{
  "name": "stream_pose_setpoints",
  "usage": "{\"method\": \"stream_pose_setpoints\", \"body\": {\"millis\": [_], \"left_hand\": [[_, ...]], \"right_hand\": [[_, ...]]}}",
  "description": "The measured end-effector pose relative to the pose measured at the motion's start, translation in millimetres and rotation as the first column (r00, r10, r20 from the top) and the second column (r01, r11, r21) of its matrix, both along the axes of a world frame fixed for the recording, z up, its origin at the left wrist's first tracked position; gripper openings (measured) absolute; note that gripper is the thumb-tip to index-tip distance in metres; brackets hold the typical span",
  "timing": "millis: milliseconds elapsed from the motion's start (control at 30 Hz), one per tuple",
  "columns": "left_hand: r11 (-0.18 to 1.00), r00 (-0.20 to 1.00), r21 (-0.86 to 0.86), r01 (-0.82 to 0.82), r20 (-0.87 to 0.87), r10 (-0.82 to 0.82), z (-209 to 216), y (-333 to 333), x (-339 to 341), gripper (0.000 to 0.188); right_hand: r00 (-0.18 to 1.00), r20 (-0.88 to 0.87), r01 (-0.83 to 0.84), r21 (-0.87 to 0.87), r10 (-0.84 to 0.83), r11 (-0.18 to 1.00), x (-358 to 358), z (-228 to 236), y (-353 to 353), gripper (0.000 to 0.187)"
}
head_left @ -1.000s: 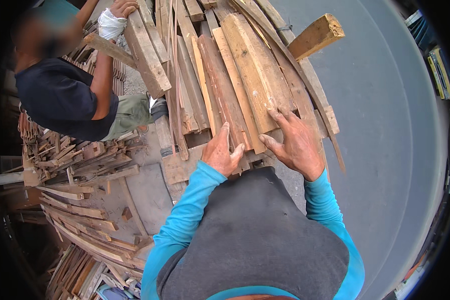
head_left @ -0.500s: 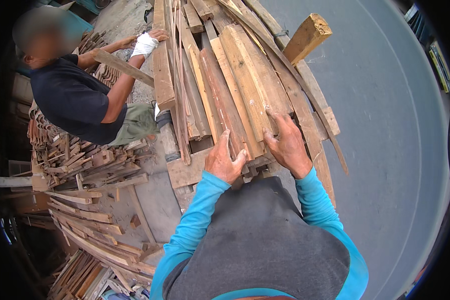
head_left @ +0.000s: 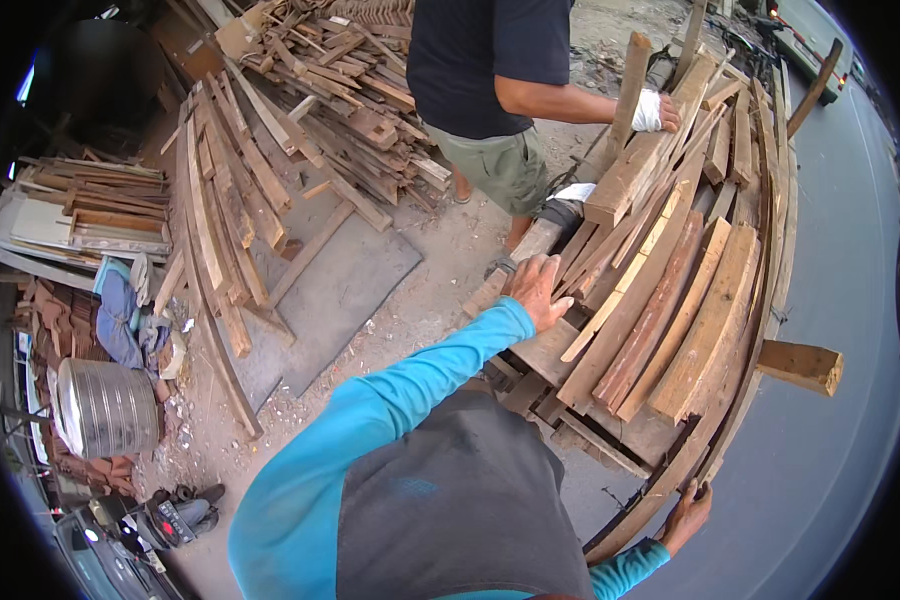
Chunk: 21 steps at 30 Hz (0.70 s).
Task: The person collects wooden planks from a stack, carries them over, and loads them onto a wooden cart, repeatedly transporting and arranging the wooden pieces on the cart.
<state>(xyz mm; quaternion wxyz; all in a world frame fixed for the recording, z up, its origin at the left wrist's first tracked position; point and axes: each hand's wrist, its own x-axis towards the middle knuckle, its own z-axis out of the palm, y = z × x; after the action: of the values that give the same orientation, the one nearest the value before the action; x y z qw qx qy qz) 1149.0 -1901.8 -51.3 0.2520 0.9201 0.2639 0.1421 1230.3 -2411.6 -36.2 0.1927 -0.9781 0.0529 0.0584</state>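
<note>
My left hand (head_left: 540,292) is at the near left of a stack of old timber, touching the ends of thin wooden strips (head_left: 582,262); its thumb and fingers are apart. Low on the right, my right hand (head_left: 688,518) grips the outer edge of a long plank (head_left: 660,490) along the stack's road side. Between the hands lie a reddish-brown board (head_left: 654,318) and a thick pale beam (head_left: 712,325), side by side lengthwise. Another person's hand (head_left: 667,112), wrapped in white cloth at the wrist, rests on a heavy squared beam (head_left: 630,178) at the stack's far left.
A short timber post (head_left: 802,367) juts out on the right, above the grey road (head_left: 820,480). Scrap wood (head_left: 355,120) is heaped at the far left. Long pieces (head_left: 210,230) lie fanned across a grey sheet (head_left: 370,275). A ribbed metal drum (head_left: 105,407) stands at left.
My view has swung left. Both hands have left the ends of the middle boards: the left is now at the thin strips, the right on the outer plank.
</note>
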Motion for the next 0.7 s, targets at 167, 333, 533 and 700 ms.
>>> {"method": "stream_pose_setpoints", "body": {"millis": [167,333,533,700], "left_hand": [[0.995,0.996,0.082,0.063,-0.067,-0.058,-12,17,6,0.048],[0.991,0.993,-0.060,0.118,-0.021,-0.119,-27,37,4,0.042],[0.940,0.959,-0.202,0.274,0.135,-0.251,1,-12,19,0.043],[0.935,0.940,-0.127,0.332,0.127,-0.316,26,-43,4,0.063]], "right_hand": [[0.995,0.095,-0.029,0.133,0.017,0.991,1,-4,7,0.032],[0.953,0.220,-0.190,-0.097,0.207,0.977,3,-11,30,0.022],[0.962,0.248,-0.119,0.012,0.112,0.993,-26,41,46,0.028],[0.946,0.134,-0.305,0.045,0.296,0.951,-52,66,86,0.034]]}}
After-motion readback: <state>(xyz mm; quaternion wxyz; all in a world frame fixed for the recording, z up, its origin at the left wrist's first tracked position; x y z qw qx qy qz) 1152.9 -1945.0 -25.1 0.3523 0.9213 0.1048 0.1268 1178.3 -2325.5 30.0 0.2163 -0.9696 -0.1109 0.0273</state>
